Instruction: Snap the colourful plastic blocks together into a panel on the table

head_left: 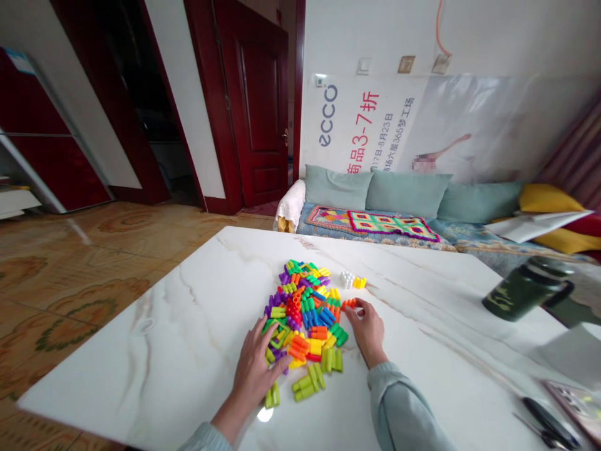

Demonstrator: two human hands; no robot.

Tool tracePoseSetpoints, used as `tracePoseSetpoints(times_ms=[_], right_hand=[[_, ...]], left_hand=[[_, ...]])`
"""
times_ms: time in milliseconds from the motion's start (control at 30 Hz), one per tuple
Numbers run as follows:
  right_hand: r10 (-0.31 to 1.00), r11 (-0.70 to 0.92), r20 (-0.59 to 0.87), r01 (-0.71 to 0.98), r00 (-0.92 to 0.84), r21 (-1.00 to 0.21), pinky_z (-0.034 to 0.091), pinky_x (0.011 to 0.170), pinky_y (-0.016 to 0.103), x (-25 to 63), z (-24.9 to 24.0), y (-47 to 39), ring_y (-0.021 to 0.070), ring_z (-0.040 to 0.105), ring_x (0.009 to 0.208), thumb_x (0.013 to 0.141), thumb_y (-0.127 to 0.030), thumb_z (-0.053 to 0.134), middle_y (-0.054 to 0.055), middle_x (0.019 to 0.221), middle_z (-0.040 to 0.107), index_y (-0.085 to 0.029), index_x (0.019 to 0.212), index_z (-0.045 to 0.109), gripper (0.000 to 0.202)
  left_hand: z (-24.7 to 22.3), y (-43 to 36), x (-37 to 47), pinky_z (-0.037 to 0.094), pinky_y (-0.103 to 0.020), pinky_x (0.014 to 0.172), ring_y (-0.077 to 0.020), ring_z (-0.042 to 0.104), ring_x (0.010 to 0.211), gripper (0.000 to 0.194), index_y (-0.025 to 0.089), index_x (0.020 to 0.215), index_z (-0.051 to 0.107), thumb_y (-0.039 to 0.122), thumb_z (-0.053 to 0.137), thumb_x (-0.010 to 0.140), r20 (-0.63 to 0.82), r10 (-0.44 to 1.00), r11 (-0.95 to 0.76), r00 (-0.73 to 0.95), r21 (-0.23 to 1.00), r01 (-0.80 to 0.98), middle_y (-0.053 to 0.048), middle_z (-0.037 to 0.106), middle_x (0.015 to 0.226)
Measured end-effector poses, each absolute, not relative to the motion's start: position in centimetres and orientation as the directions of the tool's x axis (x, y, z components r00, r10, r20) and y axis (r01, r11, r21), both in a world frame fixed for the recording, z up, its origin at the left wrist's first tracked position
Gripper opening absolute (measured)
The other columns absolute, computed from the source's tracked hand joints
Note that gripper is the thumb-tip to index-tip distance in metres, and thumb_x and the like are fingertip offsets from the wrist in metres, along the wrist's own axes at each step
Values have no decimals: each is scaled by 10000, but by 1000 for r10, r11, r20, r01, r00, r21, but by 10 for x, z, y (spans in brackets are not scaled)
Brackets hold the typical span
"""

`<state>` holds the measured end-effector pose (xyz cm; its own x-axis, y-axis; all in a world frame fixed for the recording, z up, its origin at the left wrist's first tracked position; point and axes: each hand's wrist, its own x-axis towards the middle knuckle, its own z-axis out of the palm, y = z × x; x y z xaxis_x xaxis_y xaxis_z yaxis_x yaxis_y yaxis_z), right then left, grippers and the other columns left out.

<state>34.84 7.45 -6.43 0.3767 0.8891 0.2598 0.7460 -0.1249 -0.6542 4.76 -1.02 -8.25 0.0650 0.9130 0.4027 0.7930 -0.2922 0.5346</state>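
Observation:
A heap of colourful plastic building pieces (310,316) lies on the white marble-patterned table (178,351). Over the left side of the heap rests my left hand (256,363), fingers spread, touching pieces but gripping none that I can see. My right hand (369,331) is at the heap's right edge, thumb and fingers pinching an orange building piece (349,304). Just beyond it stand a white piece (347,279) and a yellow piece (360,283), apart from the heap. Lime-green pieces (307,383) lie at the near side, between my hands.
A dark green camouflage mug (523,289) with a handle stands at the table's right. Near the right front corner are a black-handled tool (549,421) and a phone-like object (576,407). Behind the table is a sofa (319,219) with cushions (408,191).

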Motion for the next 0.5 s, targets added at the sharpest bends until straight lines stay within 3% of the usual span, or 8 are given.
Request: tracePoseSetpoints(times_ms=[133, 233, 367, 500], right_hand=[[869, -123, 216, 615, 446, -779, 427, 639, 295, 352, -61, 73, 220, 645, 746, 818, -566, 478, 79, 823, 711, -170, 1017, 695, 494], [866, -98, 229, 598, 445, -796, 436, 648, 301, 354, -63, 73, 228, 648, 758, 827, -570, 448, 93, 843, 720, -167, 992, 699, 503], [866, -90, 219, 570, 450, -817, 450, 664, 303, 353, -67, 73, 231, 655, 773, 827, -565, 446, 87, 864, 729, -183, 959, 697, 475], [864, -80, 221, 558, 451, -826, 453, 664, 298, 353, -68, 73, 222, 659, 763, 837, -541, 433, 84, 866, 736, -187, 939, 693, 451]], left_hand=[[-60, -15, 52, 395, -495, 1115, -302, 371, 1393, 461, 230, 1323, 530, 396, 561, 894, 500, 866, -326, 9, 550, 769, -111, 406, 1491], [-31, -14, 68, 438, -435, 1078, -256, 497, 1276, 328, 237, 1218, 613, 315, 539, 909, 535, 842, -406, 70, 543, 735, -87, 537, 1360], [-2, -7, 100, 497, -415, 940, -237, 597, 1019, 220, 255, 1043, 707, 264, 609, 846, 419, 854, -500, 310, 492, 712, -52, 681, 1035], [-1, 0, 120, 460, -455, 925, -270, 566, 985, 303, 302, 1032, 717, 253, 708, 733, 281, 842, -537, 461, 361, 763, -35, 671, 966]])
